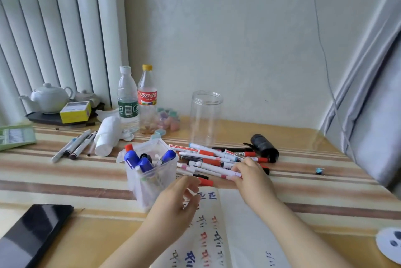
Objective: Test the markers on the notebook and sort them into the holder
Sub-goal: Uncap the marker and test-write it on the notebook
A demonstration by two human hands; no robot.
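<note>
A clear plastic holder (152,183) stands at the table's middle with several blue-capped markers and one red-capped marker upright in it. Right of it lies a pile of white markers (208,156) with red, black and pink bands. My right hand (252,177) pinches a white marker with pink bands (213,170) at the pile's near edge. My left hand (175,204) hovers with relaxed fingers, holding nothing, between the holder and the open notebook (234,230), whose left page carries blue, red and black test strokes.
A tall clear jar (205,115) stands behind the pile, with two bottles (136,102) to its left and a black roll (264,147) to its right. Several pens (74,145) lie far left by a white tube. A dark phone (32,235) lies front left.
</note>
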